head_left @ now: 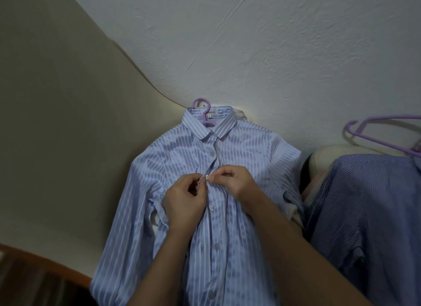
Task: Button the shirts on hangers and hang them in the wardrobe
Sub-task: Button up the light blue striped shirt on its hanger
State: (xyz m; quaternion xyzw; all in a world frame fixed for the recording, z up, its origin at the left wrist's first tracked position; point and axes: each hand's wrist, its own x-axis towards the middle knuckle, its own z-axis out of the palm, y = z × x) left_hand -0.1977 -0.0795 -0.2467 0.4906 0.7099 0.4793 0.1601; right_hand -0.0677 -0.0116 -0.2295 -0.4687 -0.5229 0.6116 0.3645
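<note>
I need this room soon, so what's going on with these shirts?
A person is buttoning the light blue striped shirt, which lies on a purple hanger on a white surface. The left hand and the right hand both pinch its front edges at a button around chest height. A darker blue shirt lies to the right, untouched, with a second purple hanger at its top. Neither shirt is hung up yet.

A white, rough-plastered wall (273, 43) carries everything. A light-blue striped shirt (250, 150) hangs flat against it on a purple hanger (201, 102). To its right hang a darker striped shirt (369, 191) and a second purple hanger (373, 139).
</note>
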